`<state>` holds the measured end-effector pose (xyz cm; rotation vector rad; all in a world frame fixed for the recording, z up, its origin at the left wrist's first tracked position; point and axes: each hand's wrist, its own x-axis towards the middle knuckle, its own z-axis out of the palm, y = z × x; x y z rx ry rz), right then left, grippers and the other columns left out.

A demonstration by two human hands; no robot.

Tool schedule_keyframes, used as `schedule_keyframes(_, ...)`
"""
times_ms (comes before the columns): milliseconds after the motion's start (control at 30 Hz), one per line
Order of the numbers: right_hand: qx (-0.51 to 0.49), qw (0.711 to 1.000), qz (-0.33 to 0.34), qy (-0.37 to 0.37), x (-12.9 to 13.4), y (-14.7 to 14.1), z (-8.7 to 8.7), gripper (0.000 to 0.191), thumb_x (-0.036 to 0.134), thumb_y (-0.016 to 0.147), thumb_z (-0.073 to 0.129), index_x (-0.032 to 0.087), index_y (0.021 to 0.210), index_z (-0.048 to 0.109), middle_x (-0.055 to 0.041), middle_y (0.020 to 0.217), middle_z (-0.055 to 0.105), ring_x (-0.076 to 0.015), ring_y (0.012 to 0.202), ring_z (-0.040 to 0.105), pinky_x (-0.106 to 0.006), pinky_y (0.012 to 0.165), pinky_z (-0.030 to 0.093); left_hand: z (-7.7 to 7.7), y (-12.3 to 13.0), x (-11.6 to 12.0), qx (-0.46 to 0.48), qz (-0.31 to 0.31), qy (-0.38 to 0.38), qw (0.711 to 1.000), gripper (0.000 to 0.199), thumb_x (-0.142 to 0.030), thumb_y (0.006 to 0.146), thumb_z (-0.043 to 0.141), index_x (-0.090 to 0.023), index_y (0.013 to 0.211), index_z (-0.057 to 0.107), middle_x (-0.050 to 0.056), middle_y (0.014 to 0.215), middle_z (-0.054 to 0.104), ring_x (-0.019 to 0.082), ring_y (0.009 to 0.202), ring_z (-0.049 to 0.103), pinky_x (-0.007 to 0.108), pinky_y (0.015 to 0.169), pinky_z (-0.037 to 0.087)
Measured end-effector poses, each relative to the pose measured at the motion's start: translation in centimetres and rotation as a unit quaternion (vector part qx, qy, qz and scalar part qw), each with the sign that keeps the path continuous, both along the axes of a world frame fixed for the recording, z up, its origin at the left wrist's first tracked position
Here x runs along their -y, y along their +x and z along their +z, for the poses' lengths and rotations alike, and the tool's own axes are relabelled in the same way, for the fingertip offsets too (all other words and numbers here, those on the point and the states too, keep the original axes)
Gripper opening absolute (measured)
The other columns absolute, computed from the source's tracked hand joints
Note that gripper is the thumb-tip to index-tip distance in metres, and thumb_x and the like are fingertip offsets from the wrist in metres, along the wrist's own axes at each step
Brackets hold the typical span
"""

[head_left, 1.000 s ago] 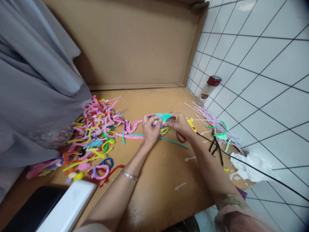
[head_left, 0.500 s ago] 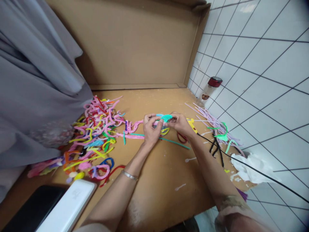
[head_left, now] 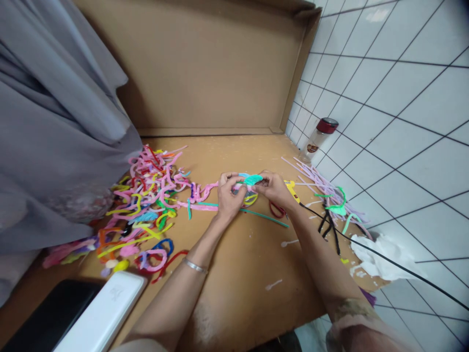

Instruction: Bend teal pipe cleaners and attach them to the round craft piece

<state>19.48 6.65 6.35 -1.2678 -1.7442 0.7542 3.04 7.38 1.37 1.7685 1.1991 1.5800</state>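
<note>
Near the middle of the table, my left hand [head_left: 231,193] and my right hand [head_left: 273,188] pinch a small pipe-cleaner piece from both sides. A teal leaf-shaped pipe-cleaner part [head_left: 253,180] shows between the fingertips, with some pink beneath it. Just below lies a ring with yellow pipe cleaner [head_left: 250,199], partly covered by my fingers. A long teal pipe cleaner [head_left: 267,218] runs under my left hand across the table. Red-handled scissors [head_left: 276,209] lie by my right wrist, and a yellow glue gun [head_left: 292,191] is partly behind that hand.
A heap of coloured pipe cleaners [head_left: 150,190] covers the left side. Lilac pipe cleaners [head_left: 318,178], a red-capped bottle [head_left: 318,139] and crumpled white tissue [head_left: 383,256] are at the right. A black cord [head_left: 388,264] crosses there. A white power bank [head_left: 106,313] lies front left.
Both hands stay in nearly the same place, still holding the piece. The teal leaf-shaped part is tilted slightly differently and sits a touch further right.
</note>
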Motion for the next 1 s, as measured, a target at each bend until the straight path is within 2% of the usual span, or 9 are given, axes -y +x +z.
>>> schedule_keyframes(167, 0.012, 1.000, -0.002, 0.012, -0.1, 0.0, -0.2, 0.006, 0.017, 0.068, 0.070, 0.016, 0.073, 0.072, 0.0014, 0.069, 0.059, -0.0118, 0.063, 0.053, -0.024, 0.062, 0.041, 0.9, -0.7, -0.3, -0.030, -0.035, -0.021, 0.999, 0.025, -0.014, 0.072, 0.058, -0.018, 0.093, 0.072, 0.007, 0.104, 0.062, 0.023, 0.107, 0.060, 0.039, 0.100, 0.048)
schedule_keyframes(333, 0.022, 1.000, -0.013, 0.017, -0.1, -0.1, -0.2, 0.006, 0.016, 0.067, 0.070, 0.016, 0.073, 0.072, 0.0010, 0.070, 0.060, -0.0123, 0.064, 0.053, -0.024, 0.062, 0.041, 1.6, -1.0, -0.4, -0.043, -0.045, -0.037, 0.997, 0.023, -0.014, 0.069, 0.059, -0.019, 0.089, 0.069, 0.006, 0.102, 0.063, 0.024, 0.104, 0.061, 0.040, 0.097, 0.049)
schedule_keyframes(833, 0.023, 0.999, -0.020, 0.022, 0.1, -0.2, -0.2, 0.003, 0.019, 0.069, 0.071, 0.017, 0.068, 0.069, 0.0007, 0.069, 0.059, -0.0124, 0.062, 0.053, -0.025, 0.062, 0.041, 1.5, -0.5, -0.3, -0.029, -0.024, -0.046, 0.998, 0.015, -0.014, 0.071, 0.059, -0.019, 0.082, 0.066, 0.005, 0.096, 0.062, 0.023, 0.100, 0.061, 0.039, 0.096, 0.048)
schedule_keyframes(1000, -0.015, 1.000, 0.002, 0.000, -0.1, 0.0, -0.2, 0.006, 0.021, 0.068, 0.072, 0.017, 0.070, 0.069, 0.0011, 0.070, 0.060, -0.0126, 0.064, 0.054, -0.025, 0.062, 0.043, 1.7, -1.1, -0.5, -0.026, -0.048, -0.062, 0.997, 0.016, -0.016, 0.072, 0.058, -0.018, 0.085, 0.067, 0.006, 0.100, 0.063, 0.023, 0.104, 0.061, 0.041, 0.100, 0.047)
